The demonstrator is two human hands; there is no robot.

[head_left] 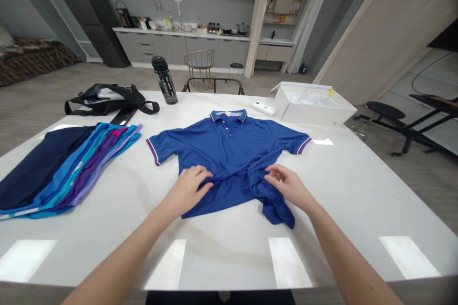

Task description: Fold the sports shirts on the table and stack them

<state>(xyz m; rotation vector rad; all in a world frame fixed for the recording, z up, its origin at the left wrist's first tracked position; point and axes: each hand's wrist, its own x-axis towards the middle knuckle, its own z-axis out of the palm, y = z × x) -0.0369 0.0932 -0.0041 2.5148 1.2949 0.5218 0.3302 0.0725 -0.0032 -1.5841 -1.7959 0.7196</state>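
Blue shirt [214, 145] mid-table, hands [193, 186] on hem (R side bunched)

Both forearms reach forward from bottom edge, angled inward. Left hand [191, 188] palm down, fingers together, thumb apart, pointing inward. Right hand [288, 185] turned inward, fingers curled, thumb near the fingertips. Hands well apart, both bare.

Count two hands near centre: left hand [192, 189], right hand [286, 185]. Add one blue polo shirt [222, 147] mid-frame; one dark bottle [165, 81] and one black bag [110, 97], upper left; one clothes pile [60, 167], left, layers uncountable; one white box [311, 107], upper right; two round stools [385, 110], upper centre and right.
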